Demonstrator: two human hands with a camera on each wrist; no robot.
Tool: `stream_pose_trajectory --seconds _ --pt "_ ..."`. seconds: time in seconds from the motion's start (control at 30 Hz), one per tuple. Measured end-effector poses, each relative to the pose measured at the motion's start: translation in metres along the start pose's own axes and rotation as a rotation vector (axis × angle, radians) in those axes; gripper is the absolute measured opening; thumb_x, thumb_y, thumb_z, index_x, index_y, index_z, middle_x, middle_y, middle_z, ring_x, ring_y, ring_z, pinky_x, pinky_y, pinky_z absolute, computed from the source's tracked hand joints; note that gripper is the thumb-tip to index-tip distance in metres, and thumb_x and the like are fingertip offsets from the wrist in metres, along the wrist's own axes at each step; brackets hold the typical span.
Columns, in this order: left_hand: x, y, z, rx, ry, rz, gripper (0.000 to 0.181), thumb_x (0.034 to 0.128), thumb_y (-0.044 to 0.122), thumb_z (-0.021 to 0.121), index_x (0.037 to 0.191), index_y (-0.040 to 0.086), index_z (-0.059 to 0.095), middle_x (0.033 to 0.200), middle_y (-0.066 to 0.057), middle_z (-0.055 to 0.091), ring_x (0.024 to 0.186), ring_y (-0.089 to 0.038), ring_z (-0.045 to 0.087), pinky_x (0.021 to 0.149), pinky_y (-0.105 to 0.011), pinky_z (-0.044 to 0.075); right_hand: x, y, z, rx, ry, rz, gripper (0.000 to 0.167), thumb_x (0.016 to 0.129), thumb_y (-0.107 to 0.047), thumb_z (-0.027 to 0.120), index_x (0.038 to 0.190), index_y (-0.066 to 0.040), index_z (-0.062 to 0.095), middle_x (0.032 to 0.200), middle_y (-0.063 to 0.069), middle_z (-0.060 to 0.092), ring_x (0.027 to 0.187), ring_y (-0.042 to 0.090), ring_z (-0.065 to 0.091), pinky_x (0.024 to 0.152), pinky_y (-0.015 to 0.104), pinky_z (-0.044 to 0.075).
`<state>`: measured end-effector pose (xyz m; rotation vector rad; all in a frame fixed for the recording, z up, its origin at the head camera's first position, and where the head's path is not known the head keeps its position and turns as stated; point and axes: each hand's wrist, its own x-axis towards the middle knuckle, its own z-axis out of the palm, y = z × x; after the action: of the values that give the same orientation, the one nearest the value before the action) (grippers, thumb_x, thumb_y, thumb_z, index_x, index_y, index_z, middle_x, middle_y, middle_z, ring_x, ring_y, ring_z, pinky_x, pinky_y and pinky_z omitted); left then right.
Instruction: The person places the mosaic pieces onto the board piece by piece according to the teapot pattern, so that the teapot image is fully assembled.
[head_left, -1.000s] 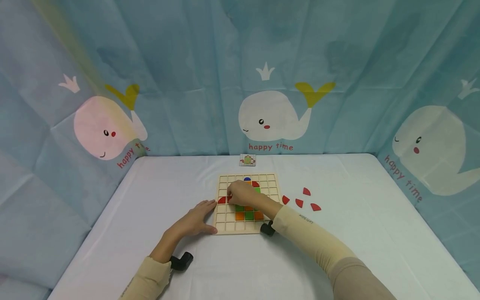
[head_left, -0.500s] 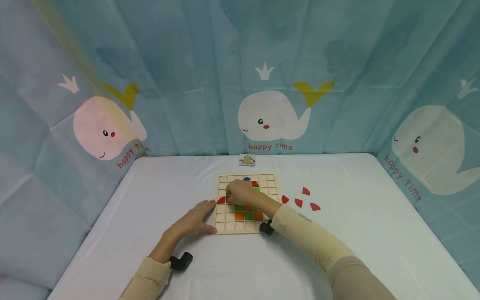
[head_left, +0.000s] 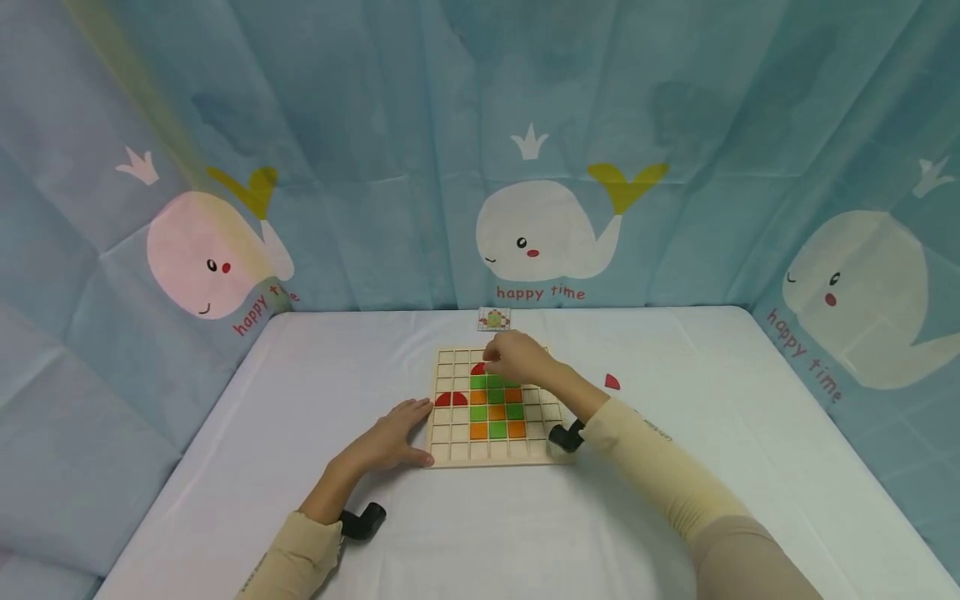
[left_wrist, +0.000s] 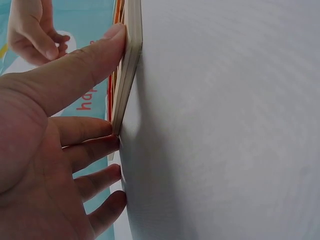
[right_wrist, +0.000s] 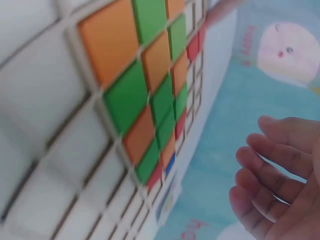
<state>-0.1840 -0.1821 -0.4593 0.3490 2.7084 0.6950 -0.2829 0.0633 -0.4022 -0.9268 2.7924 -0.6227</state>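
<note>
A wooden grid board [head_left: 441, 454] lies on the white table, with green squares [head_left: 497, 430] and orange squares [head_left: 478, 431] in its middle columns. Two red quarter-circle pieces [head_left: 452, 400] sit side by side at its left. My left hand [head_left: 390, 437] rests against the board's near-left corner; in the left wrist view, the thumb [left_wrist: 100, 55] touches its edge [left_wrist: 129, 65]. Above the far part of the board is my right hand [head_left: 521, 357], fingers loosely bent, partly hiding the top pieces. The right wrist view shows nothing in that hand [right_wrist: 285, 175], and a small blue piece [right_wrist: 170, 162] on the board.
One red quarter-circle piece [head_left: 612, 382] lies on the table right of the board; my right forearm covers the area nearer to me. A small picture card [head_left: 494, 319] lies behind the board. A light-blue curtain [head_left: 360, 167] with whale prints surrounds the table.
My right hand has moved from the red pieces at the left toward the far right, uncovering the second red piece and more squares. The left hand stays in place.
</note>
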Motion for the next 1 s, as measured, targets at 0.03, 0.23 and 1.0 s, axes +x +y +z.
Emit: stream_pose_trajectory --seconds 0.03,0.23,1.0 --pt "0.000 0.000 0.000 -0.001 -0.001 0.001 0.092 0.0729 0.027 0.085 0.149 0.004 0.038 0.157 -0.014 0.035 0.148 -0.039 0.024 0.116 -0.062 0.025 -0.004 0.004 -0.003 0.000 0.011 0.009 0.021 0.093 -0.015 0.064 0.106 -0.002 0.074 0.099 0.010 0.073 0.092 0.024 0.066 0.086 0.037 0.056" --pt "-0.001 0.001 -0.001 -0.003 -0.002 -0.008 0.092 0.0727 0.027 0.085 0.149 0.005 0.038 0.157 -0.013 0.034 0.148 -0.038 0.024 0.116 -0.062 0.026 -0.027 0.035 -0.020 -0.021 0.065 0.081 0.025 0.093 -0.019 0.066 0.108 -0.001 0.073 0.100 0.011 0.072 0.091 0.023 0.065 0.085 0.037 0.056" --pt "-0.003 0.003 -0.003 -0.008 -0.005 0.002 0.092 0.0732 0.026 0.084 0.149 0.004 0.037 0.158 -0.014 0.034 0.148 -0.039 0.023 0.115 -0.062 0.025 -0.095 0.126 -0.027 -0.099 -0.095 0.642 0.027 0.084 -0.025 0.075 0.092 -0.001 0.069 0.077 0.009 0.063 0.069 0.021 0.053 0.059 0.028 0.045"
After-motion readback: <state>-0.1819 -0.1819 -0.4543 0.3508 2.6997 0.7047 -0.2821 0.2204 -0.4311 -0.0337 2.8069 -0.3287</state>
